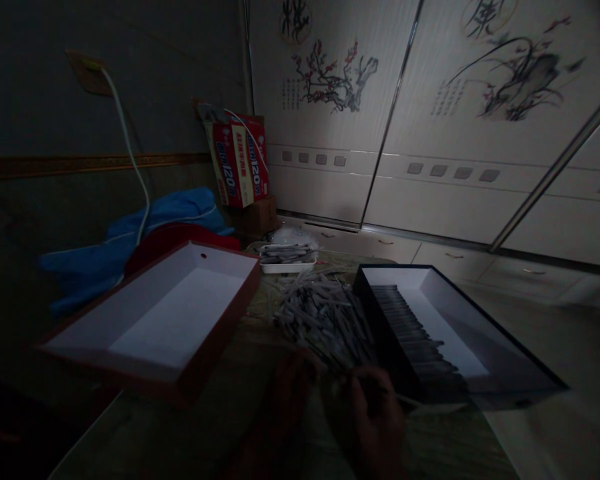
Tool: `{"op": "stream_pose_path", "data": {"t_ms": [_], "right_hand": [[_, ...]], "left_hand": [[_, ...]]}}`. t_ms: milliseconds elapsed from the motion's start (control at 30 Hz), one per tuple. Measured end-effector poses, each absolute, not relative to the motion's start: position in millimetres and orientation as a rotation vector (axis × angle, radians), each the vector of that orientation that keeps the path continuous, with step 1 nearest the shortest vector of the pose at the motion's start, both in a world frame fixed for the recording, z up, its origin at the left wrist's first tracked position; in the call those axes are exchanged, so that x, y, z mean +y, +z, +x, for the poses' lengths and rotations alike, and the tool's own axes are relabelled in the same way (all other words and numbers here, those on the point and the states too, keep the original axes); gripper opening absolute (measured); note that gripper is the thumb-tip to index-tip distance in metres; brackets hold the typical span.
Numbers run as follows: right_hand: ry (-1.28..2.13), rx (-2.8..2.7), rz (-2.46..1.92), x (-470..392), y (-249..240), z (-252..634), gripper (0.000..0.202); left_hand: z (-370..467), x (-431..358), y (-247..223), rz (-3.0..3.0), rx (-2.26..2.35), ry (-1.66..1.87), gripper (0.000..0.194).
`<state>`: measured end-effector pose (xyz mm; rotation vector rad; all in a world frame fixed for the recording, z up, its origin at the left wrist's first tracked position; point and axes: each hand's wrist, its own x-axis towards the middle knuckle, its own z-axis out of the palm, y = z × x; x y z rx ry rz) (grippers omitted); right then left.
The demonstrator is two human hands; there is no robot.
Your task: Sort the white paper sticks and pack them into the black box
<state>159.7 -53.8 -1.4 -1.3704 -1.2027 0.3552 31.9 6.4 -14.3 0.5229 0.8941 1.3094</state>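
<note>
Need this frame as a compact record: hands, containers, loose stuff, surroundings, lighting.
Left hand: at near edge of pile; grip contents unclear
Right hand: between pile and dark box; grip contents unclear
Pile: loose slim pieces, tangled, between the two boxes
Dark box: open, on the right; slim pieces lined up along its left side
Red box: open, on the left, white inside
White tray: beyond pile, holding slim items
Background: red printed carton, blue cloth
Lighting: dim
</note>
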Motion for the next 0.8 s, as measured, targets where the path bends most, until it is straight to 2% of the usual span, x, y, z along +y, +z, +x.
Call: {"op": "stream_pose_path", "data": {"t_ms": [200,433,500,567,733,800], "right_hand": [[0.285,-1.3,-1.377,-54,2,157,0.012],[0.216,-1.261,-1.351,-54,0,158,0.011],[0.242,-1.254,-1.361,-55,0,158,0.011],[0.272,-1.237,-1.376,-55,1,157,0.013],[0.407,-1.266,-1.396,-53,3,152,0.016],[0.516,-1.287,-1.381,-52,5,151,0.019]], "left_hand": [[25,-4,6,0.839,1.032,1.296,0.006],[29,-4,8,0.563,0.942,1.265,0.013],[30,-2,6,0.522,0.932,1.26,0.003],[29,-1,3,0.509,0.925,1.262,0.002],[27,-5,-4,0.626,0.95,1.268,0.016],[29,-6,-8,0.572,0.912,1.265,0.016]]}}
